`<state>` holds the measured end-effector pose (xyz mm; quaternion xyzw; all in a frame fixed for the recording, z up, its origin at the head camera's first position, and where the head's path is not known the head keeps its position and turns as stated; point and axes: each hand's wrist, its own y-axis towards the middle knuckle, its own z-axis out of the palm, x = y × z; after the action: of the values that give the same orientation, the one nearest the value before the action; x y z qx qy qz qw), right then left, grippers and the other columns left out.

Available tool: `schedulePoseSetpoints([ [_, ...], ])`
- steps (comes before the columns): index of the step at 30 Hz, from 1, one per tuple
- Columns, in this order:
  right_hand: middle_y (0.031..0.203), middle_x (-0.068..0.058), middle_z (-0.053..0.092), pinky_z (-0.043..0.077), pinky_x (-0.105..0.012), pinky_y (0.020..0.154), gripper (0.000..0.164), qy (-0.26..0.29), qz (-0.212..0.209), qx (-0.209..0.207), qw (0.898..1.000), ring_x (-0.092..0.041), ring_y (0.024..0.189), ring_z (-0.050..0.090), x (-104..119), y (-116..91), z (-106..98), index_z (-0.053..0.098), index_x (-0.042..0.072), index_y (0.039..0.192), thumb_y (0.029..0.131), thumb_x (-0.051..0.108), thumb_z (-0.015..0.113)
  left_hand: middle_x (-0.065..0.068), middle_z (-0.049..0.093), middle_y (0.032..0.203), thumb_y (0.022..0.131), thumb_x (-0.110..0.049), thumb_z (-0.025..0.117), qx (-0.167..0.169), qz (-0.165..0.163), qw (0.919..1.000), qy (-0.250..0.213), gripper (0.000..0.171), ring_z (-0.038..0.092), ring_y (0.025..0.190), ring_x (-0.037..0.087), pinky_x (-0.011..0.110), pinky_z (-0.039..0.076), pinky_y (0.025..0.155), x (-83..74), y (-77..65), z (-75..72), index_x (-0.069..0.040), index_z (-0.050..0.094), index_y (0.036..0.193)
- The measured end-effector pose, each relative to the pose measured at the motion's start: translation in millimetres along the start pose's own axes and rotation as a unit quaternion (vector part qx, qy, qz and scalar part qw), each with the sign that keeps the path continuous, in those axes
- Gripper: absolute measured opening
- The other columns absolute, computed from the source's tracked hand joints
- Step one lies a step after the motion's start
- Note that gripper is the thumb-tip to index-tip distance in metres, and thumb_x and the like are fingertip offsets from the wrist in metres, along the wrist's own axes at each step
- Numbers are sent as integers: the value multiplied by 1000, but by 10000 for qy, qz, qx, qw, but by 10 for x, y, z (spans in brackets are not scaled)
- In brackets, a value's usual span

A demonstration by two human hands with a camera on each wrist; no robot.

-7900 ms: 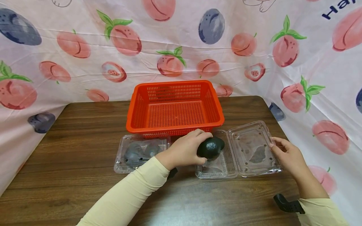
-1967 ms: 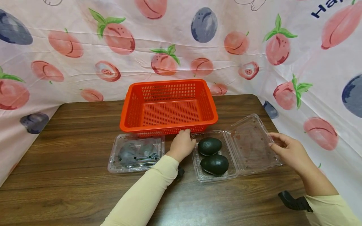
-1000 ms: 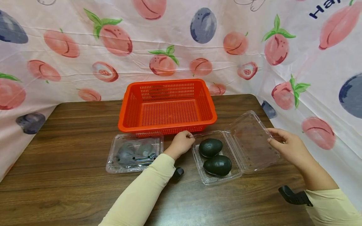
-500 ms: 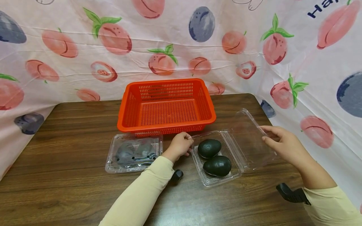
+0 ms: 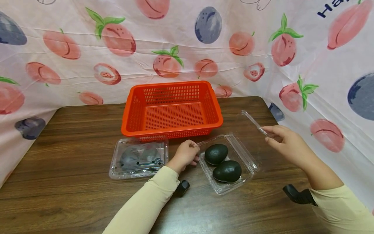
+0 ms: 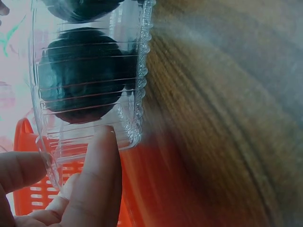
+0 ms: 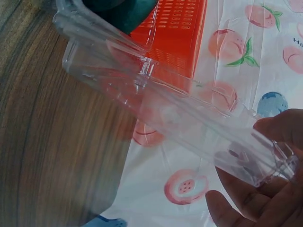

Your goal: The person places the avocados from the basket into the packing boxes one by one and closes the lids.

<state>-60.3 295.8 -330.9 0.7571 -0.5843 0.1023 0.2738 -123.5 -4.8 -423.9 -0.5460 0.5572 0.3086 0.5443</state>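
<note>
Two dark green avocados, a rear one point(image 5: 216, 154) and a front one point(image 5: 227, 171), lie side by side in the base of a clear plastic clamshell container point(image 5: 217, 188). My left hand point(image 5: 184, 156) pinches the base's rim at its far left corner; in the left wrist view a thumb and fingers point(image 6: 97, 177) lie either side of that rim. Gripped at its free edge by my right hand point(image 5: 289, 146), the hinged lid point(image 7: 184, 120) stands raised, nearly upright in the head view. Its clear walls are hard to make out there.
A red-orange slotted basket point(image 5: 172, 133) stands behind the containers. Left of my left hand sits a second clamshell point(image 5: 124, 174), closed, with dark rounded items blurred through its lid. Fruit-printed cloth point(image 5: 181, 39) hangs behind the brown table point(image 5: 73, 195).
An avocado that my left hand held earlier now lies beside the other. That hand has shifted to the base's rim. My right hand has swung the lid up and leftward.
</note>
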Motion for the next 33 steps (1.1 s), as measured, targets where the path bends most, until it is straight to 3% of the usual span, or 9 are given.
schedulePoseSetpoints([
  [4,112,-24,63,51,-40,73,34,-140,-93,34,9999,-34,87,65,42,22,2,63,-1,120,87,3,67,16,57,89,95,-7,50,-8,-33,9999,-112,9,61,62,19,31,54,52,22,-20,13,1,52,97],
  [6,109,-23,64,51,-43,73,33,-187,-177,36,9997,-32,84,64,63,34,6,63,-2,119,86,3,67,17,58,92,95,-6,50,-57,-92,9998,-172,8,60,61,18,30,54,52,42,-19,26,1,51,98],
  [11,101,-18,65,50,-37,71,32,-279,-441,-40,9986,-28,84,63,118,55,22,65,-1,115,83,0,69,18,58,92,94,-3,49,-125,-147,9993,-320,4,57,59,14,27,53,50,72,-34,56,0,50,95],
  [16,103,-17,65,48,-46,74,34,-440,-678,-108,9967,-31,88,63,178,54,42,66,1,115,82,-1,70,18,58,93,92,-2,49,-122,-157,9990,-412,4,59,59,15,31,55,53,86,-66,81,1,49,94],
  [23,100,-11,64,48,-45,72,34,-622,-1087,-214,9919,-24,82,62,252,50,78,68,5,113,80,-1,71,15,56,89,93,-2,49,-165,-128,9986,-487,3,58,58,14,29,54,53,99,-104,107,-2,46,92],
  [33,100,-8,63,51,-47,74,34,-750,-1504,-250,9855,-28,88,64,318,52,140,70,7,110,78,-3,71,14,53,93,92,-2,48,-170,-198,9969,-741,3,61,63,16,30,55,55,107,-196,176,-1,45,92],
])
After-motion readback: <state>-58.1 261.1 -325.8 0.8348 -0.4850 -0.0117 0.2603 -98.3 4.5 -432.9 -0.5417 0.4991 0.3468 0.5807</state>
